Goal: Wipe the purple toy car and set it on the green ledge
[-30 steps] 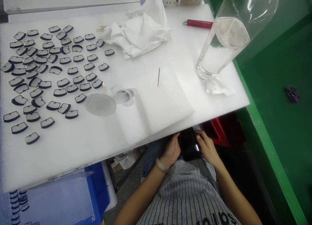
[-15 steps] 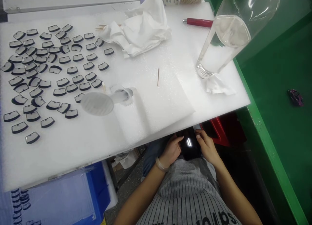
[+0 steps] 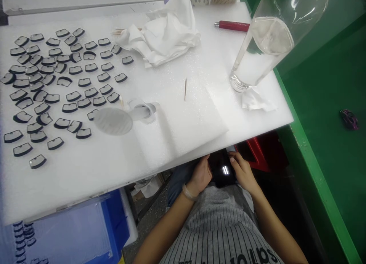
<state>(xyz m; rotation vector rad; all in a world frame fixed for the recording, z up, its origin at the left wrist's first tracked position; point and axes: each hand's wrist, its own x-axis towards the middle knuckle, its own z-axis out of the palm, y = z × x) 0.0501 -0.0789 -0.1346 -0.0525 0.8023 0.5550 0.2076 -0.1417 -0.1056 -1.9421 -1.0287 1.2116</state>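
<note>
Below the front edge of the white foam sheet (image 3: 177,142), both hands hold a black phone (image 3: 220,168) over my lap. My left hand (image 3: 200,176) grips its left side, a pale bangle on that wrist. My right hand (image 3: 243,172) grips its right side, with the thumb resting on the dark screen, where a small bright patch shows. The phone's far end is hidden under the foam edge.
Several small dark curved parts (image 3: 57,81) are spread over the left of the foam. A crumpled white cloth (image 3: 166,31), a toothpick (image 3: 185,89), a red-handled tool (image 3: 232,26), a tall clear bottle (image 3: 265,42) and a clear round-headed piece (image 3: 120,119) lie there too. A green bench (image 3: 328,103) stands right, a blue bin (image 3: 114,222) lower left.
My hands stay on the phone with only slight thumb shifts. The bright patch on the screen has changed shape and place. Nothing on the foam has moved.
</note>
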